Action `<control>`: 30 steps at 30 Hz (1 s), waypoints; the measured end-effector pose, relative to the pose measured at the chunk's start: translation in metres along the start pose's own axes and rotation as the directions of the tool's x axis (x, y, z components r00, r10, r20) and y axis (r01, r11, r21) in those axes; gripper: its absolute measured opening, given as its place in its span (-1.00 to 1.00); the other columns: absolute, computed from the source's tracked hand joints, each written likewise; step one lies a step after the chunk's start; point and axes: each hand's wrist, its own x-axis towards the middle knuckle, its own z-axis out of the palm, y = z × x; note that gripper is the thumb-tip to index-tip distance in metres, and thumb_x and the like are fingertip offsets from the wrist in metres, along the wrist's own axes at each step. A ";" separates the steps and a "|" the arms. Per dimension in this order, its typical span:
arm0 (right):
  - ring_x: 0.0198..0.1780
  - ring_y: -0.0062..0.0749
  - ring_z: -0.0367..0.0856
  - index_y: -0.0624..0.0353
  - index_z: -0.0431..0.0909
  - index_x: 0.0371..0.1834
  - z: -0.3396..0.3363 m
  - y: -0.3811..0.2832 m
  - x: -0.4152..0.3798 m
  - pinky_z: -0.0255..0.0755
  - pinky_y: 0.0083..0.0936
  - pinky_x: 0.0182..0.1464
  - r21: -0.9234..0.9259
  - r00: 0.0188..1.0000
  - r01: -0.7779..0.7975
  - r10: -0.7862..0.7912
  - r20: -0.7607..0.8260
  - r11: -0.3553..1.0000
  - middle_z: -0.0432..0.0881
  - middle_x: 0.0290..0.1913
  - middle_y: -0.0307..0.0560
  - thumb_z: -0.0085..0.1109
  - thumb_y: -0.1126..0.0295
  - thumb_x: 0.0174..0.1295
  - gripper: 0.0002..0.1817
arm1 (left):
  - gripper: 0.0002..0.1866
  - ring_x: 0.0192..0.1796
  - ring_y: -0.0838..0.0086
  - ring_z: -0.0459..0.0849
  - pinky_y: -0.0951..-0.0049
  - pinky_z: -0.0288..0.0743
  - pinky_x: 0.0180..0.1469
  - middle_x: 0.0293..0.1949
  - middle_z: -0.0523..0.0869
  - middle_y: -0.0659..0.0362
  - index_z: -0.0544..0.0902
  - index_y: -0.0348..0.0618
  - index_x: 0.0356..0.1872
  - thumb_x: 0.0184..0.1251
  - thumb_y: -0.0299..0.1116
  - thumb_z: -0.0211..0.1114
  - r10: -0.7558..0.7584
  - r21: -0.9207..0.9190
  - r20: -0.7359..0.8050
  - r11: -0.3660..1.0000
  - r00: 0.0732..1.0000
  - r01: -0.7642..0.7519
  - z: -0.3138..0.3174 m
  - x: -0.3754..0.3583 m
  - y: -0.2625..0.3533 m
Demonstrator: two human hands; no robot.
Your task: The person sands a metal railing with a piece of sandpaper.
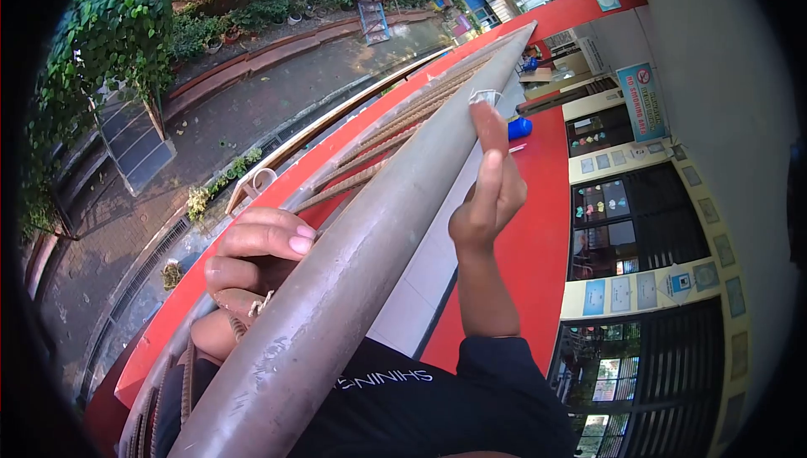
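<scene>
A thick grey metal pipe rail (336, 256) runs slantwise from the near bottom to the far top. My left hand (252, 265) is on its left side, fingers curled beside the ribbed bars. A frayed tan strand like twine (262, 303) shows at those fingers; their grip is partly hidden. My right hand (492, 193) is raised on the far side, fingers closed, with a reddish-brown part reaching up to the pipe. At its tip is a small whitish strand-like piece (485, 97), too small to name surely.
Ribbed steel bars (370, 174) lie left of the pipe over a red ledge (160, 349). Beyond is a paved yard (252, 105) with plants. On the right are a red floor (534, 265), a blue object (519, 128), and a wall with dark windows (639, 231).
</scene>
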 end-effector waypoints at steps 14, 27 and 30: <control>0.14 -0.06 0.73 0.41 0.73 0.04 -0.015 -0.023 0.039 0.49 -0.23 0.29 0.033 0.944 -0.093 0.077 0.320 0.995 0.77 0.05 0.17 -0.09 0.38 0.48 -0.60 | -0.65 -0.08 0.18 0.68 0.19 0.65 0.01 -0.06 0.67 -0.12 0.30 -0.10 -0.23 0.75 -0.08 -0.16 0.050 -0.037 -0.030 0.998 0.998 -0.051 -0.001 0.001 -0.001; -0.10 -0.18 0.77 0.37 0.79 -0.05 -0.002 -0.079 0.068 0.54 -0.36 0.12 -0.094 0.738 -0.156 0.179 0.650 0.983 0.82 -0.21 0.12 -0.14 0.35 0.45 -0.55 | -0.58 -0.21 0.36 0.26 0.35 0.55 -0.38 -0.29 0.35 0.14 0.40 -0.07 -0.42 0.66 -0.02 0.05 0.138 0.038 -0.189 0.990 0.972 -0.133 0.006 0.004 -0.007; -0.12 -0.02 0.78 0.39 0.78 -0.20 0.007 -0.107 0.053 0.59 -0.23 0.14 0.188 0.823 0.041 -0.140 0.551 0.981 0.73 -0.34 0.19 0.09 0.51 0.34 -0.75 | -0.58 -0.20 0.35 0.25 0.35 0.56 -0.37 -0.28 0.34 0.14 0.39 -0.08 -0.42 0.66 -0.04 0.04 0.175 0.076 -0.158 0.983 0.972 -0.165 0.004 0.003 -0.008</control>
